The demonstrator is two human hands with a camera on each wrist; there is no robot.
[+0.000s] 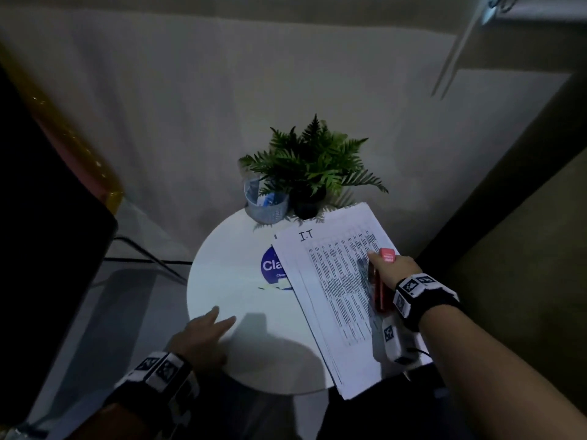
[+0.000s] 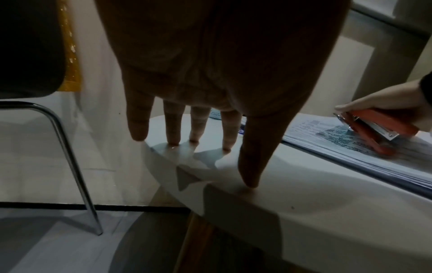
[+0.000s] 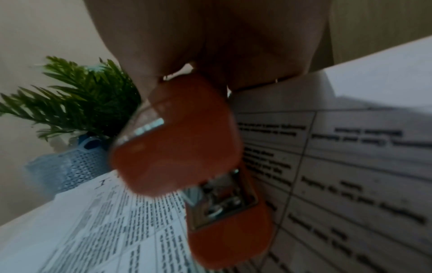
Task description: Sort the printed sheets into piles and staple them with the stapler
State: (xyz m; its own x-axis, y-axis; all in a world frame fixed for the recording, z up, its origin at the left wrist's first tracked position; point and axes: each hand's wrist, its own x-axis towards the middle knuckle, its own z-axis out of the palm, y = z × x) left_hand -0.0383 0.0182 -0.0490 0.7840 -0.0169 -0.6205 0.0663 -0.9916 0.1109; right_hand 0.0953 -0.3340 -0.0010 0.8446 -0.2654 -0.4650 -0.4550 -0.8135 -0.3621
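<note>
Round white table point(image 1: 222, 281): left hand point(image 1: 203, 331) rests flat, fingers spread. Behind, mesh cup point(image 1: 266, 204) holds blue items, beside potted fern point(image 1: 313, 163). Printed sheets point(image 1: 333, 300) lie stacked right; right hand point(image 1: 394, 271) grips red stapler point(image 1: 381, 281) over them.

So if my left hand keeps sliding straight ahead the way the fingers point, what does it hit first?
Probably the blue round sticker, then the near edge of the paper stack. The left hand has bare white table ahead before that; depth is uncertain.
</note>
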